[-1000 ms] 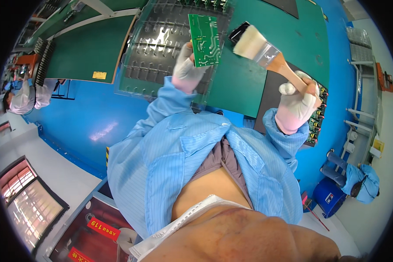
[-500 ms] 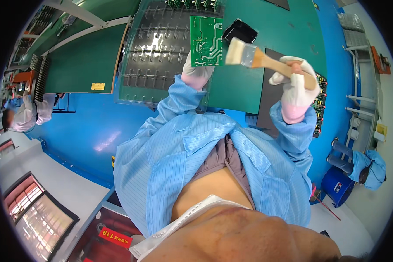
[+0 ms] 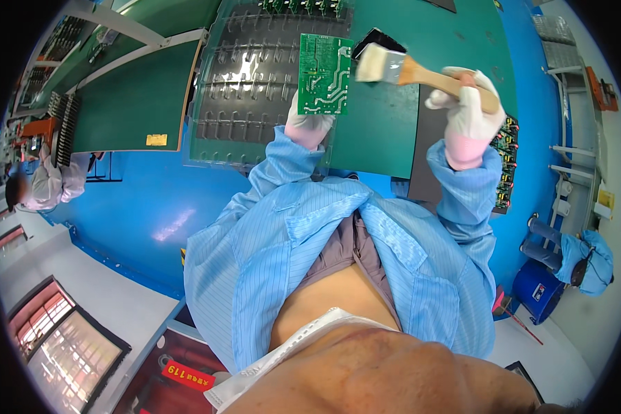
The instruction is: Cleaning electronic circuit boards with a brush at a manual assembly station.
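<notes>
Green tabletop (image 3: 383, 138) under brush (image 3: 412, 72), blue floor (image 3: 131, 224), possibly shelving (image 3: 571, 150).

Free lane: green benchtop (image 3: 381, 134) below the flat paintbrush (image 3: 428, 77), between left hand (image 3: 310, 123) and dark mat (image 3: 431, 131). Narrow gap only, paintbrush to circuit board (image 3: 323, 76). Obstacles: black object (image 3: 378, 37), possibly a box, partly hidden behind paintbrush; clear plastic tray (image 3: 214, 110) leftward; populated boards (image 3: 507, 165) right of mat.

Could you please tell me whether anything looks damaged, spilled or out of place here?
Nothing stands out: the circuit board in the left hand looks whole, the right hand holds the brush, and no spill is visible.
</notes>
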The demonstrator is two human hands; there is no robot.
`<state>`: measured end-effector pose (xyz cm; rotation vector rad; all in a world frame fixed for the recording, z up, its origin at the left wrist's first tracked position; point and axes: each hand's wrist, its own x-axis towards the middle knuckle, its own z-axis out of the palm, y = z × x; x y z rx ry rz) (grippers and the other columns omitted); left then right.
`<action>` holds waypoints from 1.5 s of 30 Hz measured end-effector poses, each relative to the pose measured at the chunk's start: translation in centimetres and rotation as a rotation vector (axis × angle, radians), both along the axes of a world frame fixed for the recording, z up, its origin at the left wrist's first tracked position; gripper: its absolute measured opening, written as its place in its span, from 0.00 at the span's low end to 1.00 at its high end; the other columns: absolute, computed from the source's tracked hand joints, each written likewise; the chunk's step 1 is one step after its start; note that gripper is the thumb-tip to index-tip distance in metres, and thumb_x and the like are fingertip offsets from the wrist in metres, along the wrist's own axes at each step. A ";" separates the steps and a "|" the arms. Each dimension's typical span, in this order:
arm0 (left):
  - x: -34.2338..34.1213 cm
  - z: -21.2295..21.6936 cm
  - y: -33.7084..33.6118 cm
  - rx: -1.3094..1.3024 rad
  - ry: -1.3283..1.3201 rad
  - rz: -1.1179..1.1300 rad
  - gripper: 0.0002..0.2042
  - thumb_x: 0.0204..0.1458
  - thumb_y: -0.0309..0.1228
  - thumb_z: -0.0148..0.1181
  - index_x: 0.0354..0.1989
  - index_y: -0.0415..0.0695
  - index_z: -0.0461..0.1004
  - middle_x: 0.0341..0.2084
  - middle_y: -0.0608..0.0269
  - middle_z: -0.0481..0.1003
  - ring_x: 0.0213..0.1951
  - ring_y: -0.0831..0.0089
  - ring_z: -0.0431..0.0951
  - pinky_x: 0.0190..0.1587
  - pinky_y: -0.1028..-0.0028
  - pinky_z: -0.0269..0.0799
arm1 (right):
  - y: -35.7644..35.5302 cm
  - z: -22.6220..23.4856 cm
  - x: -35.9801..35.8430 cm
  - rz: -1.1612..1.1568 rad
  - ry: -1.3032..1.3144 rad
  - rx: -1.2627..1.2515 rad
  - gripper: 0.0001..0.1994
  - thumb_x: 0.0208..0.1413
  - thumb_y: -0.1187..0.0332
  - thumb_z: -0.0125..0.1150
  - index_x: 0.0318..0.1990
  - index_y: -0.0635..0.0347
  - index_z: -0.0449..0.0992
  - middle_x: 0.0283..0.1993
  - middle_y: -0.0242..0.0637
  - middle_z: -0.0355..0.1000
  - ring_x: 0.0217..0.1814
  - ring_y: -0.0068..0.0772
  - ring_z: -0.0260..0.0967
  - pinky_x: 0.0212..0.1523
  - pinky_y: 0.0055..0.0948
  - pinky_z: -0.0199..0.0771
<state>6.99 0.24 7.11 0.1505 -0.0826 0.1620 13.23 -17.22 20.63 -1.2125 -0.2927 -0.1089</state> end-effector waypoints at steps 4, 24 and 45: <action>0.0 -0.1 -0.2 0.012 0.030 0.023 0.13 0.51 0.23 0.52 0.46 0.40 0.67 0.39 0.58 0.73 0.39 0.68 0.75 0.43 0.71 0.73 | -0.2 0.7 -0.2 0.035 -0.078 0.036 0.09 0.53 0.76 0.47 0.38 0.73 0.69 0.33 0.50 0.71 0.16 0.31 0.66 0.18 0.25 0.72; -0.2 -1.4 -0.4 -0.080 0.037 0.014 0.14 0.51 0.21 0.51 0.48 0.42 0.65 0.43 0.57 0.71 0.44 0.68 0.73 0.47 0.71 0.70 | 3.3 -0.4 -0.4 0.201 0.015 0.089 0.10 0.53 0.77 0.43 0.41 0.72 0.65 0.37 0.53 0.68 0.22 0.34 0.69 0.23 0.26 0.76; 0.1 -3.7 2.8 -0.084 -0.006 0.080 0.21 0.49 0.20 0.52 0.54 0.41 0.61 0.51 0.55 0.66 0.50 0.65 0.70 0.53 0.69 0.67 | 5.0 -2.5 -4.9 0.139 0.165 -0.024 0.09 0.52 0.77 0.44 0.39 0.72 0.66 0.36 0.50 0.69 0.22 0.33 0.70 0.25 0.26 0.76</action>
